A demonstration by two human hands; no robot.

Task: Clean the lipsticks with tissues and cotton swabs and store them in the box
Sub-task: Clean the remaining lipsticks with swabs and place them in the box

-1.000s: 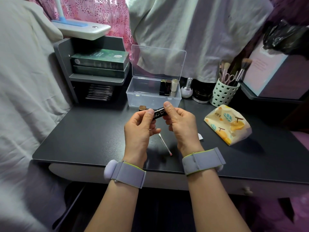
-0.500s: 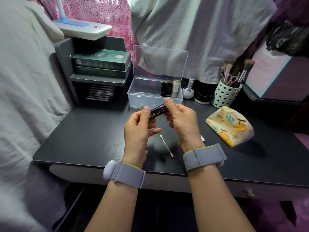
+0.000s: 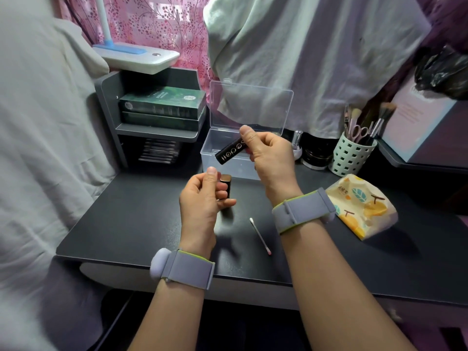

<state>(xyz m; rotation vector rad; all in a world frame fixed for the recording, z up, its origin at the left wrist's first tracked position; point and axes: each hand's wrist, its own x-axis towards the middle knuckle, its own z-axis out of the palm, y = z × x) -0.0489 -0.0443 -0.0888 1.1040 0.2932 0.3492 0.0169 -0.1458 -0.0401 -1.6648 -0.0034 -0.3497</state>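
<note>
Right hand [image 3: 269,158] pinches the black lipstick cap [image 3: 231,150] in front of the clear box [image 3: 222,163]; left hand [image 3: 202,198] grips the lipstick base [image 3: 226,184] nearer, cotton swab [image 3: 260,236] lying to its right

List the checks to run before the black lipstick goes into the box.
1. Box lid open: ok.
2. Right hand grip on black lipstick, pinched at one end: ok.
3. Lipstick fully capped: cannot tell.
4. Free space in the box's left part: ok.
5. Left hand fingers curled round gold-topped lipstick, out of the path: ok.
6. Cotton swab fresh for reuse: not ok, one tip pink.
</note>
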